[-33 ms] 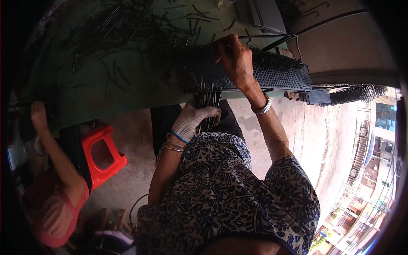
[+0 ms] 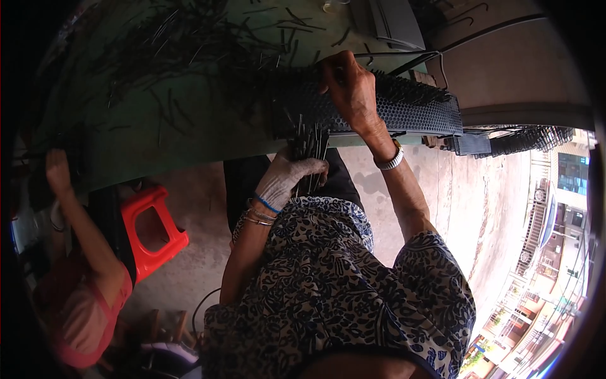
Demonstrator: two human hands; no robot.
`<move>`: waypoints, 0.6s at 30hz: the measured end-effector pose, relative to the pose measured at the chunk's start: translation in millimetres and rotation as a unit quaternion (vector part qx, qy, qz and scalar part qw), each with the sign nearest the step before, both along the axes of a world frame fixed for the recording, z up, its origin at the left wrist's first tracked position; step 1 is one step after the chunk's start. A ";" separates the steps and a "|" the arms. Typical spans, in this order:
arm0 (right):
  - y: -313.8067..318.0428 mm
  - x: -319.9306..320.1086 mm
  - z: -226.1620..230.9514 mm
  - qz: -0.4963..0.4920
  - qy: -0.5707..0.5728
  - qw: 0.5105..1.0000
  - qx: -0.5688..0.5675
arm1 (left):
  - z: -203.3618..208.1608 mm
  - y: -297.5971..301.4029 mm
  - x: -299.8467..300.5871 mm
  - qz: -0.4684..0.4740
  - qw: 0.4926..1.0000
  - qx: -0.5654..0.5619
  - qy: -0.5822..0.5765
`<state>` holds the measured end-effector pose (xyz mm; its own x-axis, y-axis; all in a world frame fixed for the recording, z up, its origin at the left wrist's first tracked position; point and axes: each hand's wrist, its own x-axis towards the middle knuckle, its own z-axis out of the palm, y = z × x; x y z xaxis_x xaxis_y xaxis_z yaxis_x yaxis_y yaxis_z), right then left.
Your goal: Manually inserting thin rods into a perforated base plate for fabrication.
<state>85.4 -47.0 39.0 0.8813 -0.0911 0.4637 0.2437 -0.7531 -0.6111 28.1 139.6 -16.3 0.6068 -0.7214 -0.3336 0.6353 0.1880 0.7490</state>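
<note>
Because the bundle of thin dark rods (image 2: 308, 144) must be kept together by one hand, the gloved left hand (image 2: 291, 173) grasps it around its middle, thumb across the front. The bundle rises at about one o'clock from that hand, its upper ends pointing away from the lap, probably so that single rods are easy to reach. The knitted glove seems worn against rough ends and grime.

At one o'clock from the left hand, the bare right hand (image 2: 351, 90) is poised over the perforated black rack (image 2: 413, 114), fingers curled; whether they pinch a rod I cannot tell. The rack runs toward two o'clock along the near edge of the green table (image 2: 142, 151), close to both hands, presumably to shorten each reach. A dark bristling row (image 2: 416, 88) lines its far side.

Farther out, loose rods (image 2: 183, 41) lie heaped at eleven o'clock, a co-worker's hand (image 2: 58, 172) shows at nine, and a red plastic stool (image 2: 146, 199) stands at eight.
</note>
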 end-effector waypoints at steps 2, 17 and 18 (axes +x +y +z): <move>-2.7 1.3 -2.0 -0.001 0.009 1.000 0.006 | -0.1 -0.3 -0.7 0.008 1.000 0.001 0.000; -9.7 13.4 -3.8 0.045 -0.008 0.981 -0.188 | -9.2 -1.4 2.3 -0.010 1.000 0.024 0.005; -8.8 14.9 -7.3 0.044 -0.008 0.981 -0.188 | -8.7 -1.8 2.0 -0.007 1.000 0.020 0.006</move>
